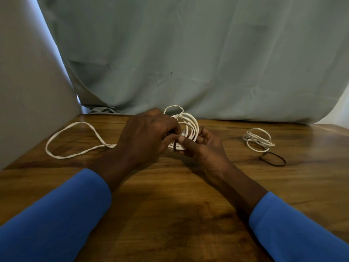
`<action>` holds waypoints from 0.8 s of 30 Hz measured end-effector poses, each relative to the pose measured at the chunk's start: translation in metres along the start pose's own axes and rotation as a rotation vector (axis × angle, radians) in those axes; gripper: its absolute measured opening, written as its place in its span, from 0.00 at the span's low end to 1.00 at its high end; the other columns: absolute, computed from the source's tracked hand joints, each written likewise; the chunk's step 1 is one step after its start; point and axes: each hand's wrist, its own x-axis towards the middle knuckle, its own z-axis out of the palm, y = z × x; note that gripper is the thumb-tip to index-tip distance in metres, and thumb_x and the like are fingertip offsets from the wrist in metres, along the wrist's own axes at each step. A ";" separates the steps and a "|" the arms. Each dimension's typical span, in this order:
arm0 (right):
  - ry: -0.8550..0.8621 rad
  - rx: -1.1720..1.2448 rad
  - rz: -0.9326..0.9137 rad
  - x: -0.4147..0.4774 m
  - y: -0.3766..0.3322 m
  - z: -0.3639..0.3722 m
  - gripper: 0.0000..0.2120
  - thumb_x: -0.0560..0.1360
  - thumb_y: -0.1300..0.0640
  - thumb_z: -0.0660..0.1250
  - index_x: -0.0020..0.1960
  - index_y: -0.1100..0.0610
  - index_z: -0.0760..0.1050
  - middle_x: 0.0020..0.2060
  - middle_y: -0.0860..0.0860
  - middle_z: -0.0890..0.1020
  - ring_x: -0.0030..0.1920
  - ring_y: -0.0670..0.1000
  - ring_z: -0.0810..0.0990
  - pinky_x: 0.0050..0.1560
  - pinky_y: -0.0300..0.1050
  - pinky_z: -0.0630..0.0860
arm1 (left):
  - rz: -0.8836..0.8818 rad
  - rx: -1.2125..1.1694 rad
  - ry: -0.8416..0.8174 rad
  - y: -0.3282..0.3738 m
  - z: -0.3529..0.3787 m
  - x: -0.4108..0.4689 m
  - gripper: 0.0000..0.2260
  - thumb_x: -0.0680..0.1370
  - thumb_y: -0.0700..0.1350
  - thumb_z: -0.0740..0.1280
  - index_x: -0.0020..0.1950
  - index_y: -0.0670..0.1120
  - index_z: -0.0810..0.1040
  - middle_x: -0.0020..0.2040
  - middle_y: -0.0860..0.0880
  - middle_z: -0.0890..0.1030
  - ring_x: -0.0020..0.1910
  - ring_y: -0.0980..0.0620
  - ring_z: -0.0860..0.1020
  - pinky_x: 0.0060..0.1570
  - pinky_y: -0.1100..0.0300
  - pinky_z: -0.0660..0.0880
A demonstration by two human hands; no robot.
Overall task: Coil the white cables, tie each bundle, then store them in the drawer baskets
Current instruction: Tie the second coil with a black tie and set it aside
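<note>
i've got both hands closed on the coil (190, 123) of white cable, held up on edge just above the desk (170, 195), its loops facing me. the left hand (145, 135) curls over the coil's left rim. the right hand (204, 146) pinches the lower rim, thumb in front and fingers behind. a dark band (175, 146) sits between the two thumbs, partly round the strands; i can't tell which hand is pulling it.

what matters next: the loose tail (75, 140) runs out from under the left hand and lies in one long loop to the left on the desk. i judge it belongs to this coil and isn't wound in, so the left hand is nearer to it.

a second bundle (258, 139) lies well off to the right, with a spare band (273, 160) touching it. no drawer baskets are in view.
</note>
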 end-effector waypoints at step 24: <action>-0.017 -0.117 0.025 -0.004 0.000 -0.001 0.19 0.72 0.64 0.77 0.60 0.61 0.77 0.54 0.57 0.85 0.49 0.56 0.86 0.53 0.60 0.82 | -0.831 -0.921 -0.277 0.012 0.025 -0.011 0.06 0.79 0.35 0.70 0.53 0.43 0.84 0.35 0.46 0.86 0.29 0.49 0.83 0.30 0.57 0.79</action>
